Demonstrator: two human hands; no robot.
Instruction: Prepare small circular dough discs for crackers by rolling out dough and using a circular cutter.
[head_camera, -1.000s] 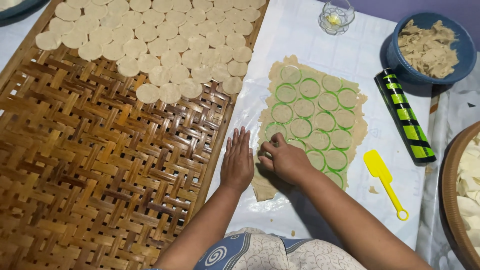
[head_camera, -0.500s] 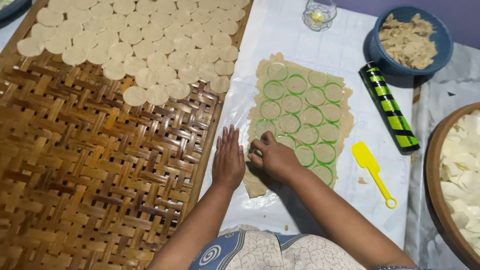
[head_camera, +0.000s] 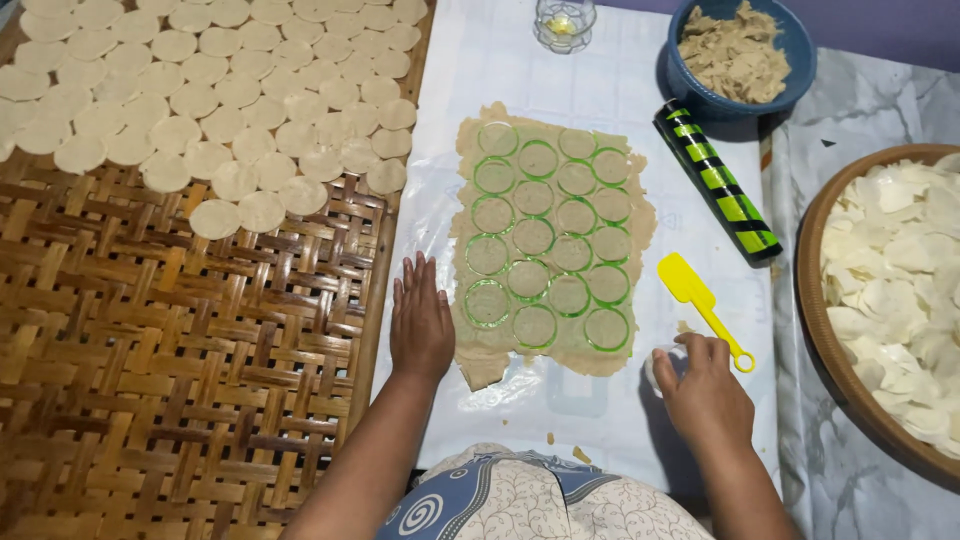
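A rolled sheet of beige dough (head_camera: 470, 215) lies on a white plastic sheet (head_camera: 500, 60), scored with several circles ringed in green. My left hand (head_camera: 421, 322) rests flat, fingers apart, on the plastic just left of the dough's near corner. To the right of the dough's near edge, my right hand (head_camera: 703, 388) is curled around a small clear round thing (head_camera: 656, 366). Close to the hand's fingertips lies the handle end of a yellow plastic spatula (head_camera: 700, 300).
A woven bamboo tray (head_camera: 180, 380) on the left carries several cut dough discs (head_camera: 215, 85) at its far end. A black and green striped rolling pin (head_camera: 716, 180), a blue bowl of dough scraps (head_camera: 738, 50) and a small glass (head_camera: 564, 22) stand beyond. A round brown basket (head_camera: 815, 310) of white discs sits right.
My right hand has left the dough's near left corner and moved right, off the dough, to beside the spatula handle. My left hand stays flat on the plastic.
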